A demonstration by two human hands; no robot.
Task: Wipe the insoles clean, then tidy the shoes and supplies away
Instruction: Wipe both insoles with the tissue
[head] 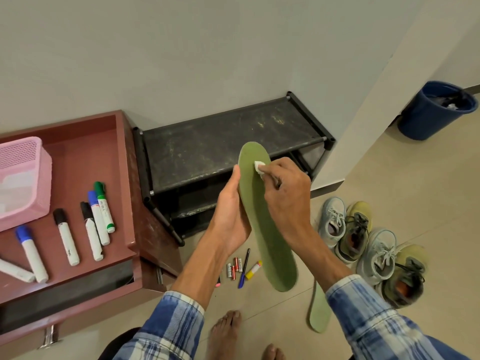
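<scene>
Insole (262, 216) held before shoe rack (220, 141), long axis toe toward rack, heel toward us. Our left hand (231, 216) grips its left edge; our right hand (285, 193) pinches white wipe (259, 167) on toe end. We judge next stroke runs heelward, away from rack.

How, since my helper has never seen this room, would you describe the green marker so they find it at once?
Look in the open reddish drawer left of the black shoe rack. White markers lie there beside a pink basket, and the green marker is the rightmost, against a blue-capped one. It alone has a green cap and green tail end.
</scene>
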